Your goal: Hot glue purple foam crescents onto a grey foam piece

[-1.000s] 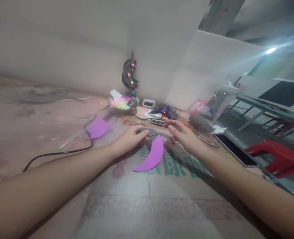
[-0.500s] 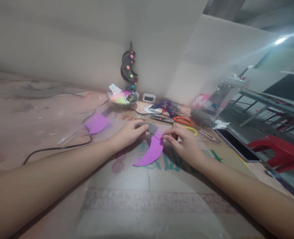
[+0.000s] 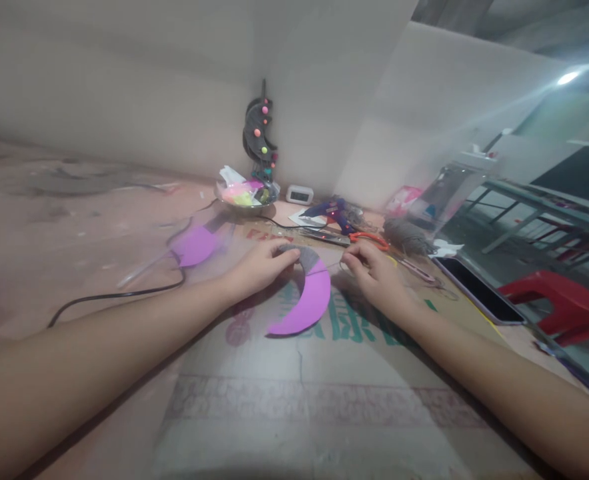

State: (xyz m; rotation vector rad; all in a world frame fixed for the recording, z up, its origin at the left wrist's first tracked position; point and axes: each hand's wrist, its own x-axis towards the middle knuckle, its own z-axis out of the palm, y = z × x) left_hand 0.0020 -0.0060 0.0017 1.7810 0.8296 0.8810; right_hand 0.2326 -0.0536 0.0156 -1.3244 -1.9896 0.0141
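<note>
Right hand [image 3: 372,272] now sits farther toward 3 o'clock, fingers pinching grey yarn [image 3: 324,269]; left hand [image 3: 257,267] fingers clasp the purple crescent [image 3: 312,305] at 11 o'clock

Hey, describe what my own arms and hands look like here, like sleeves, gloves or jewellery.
Left hand and right hand are ungloved. Left forearm and right forearm show no sleeve, watch or bracelet. No ring shows, though some fingers are hidden.

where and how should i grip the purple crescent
Probably pinch the purple crescent at its grey-wrapped upper end, coming from the left: the left hand holds it there, the bare part curves down below, and the grey yarn stretches rightward to the right hand.
</note>
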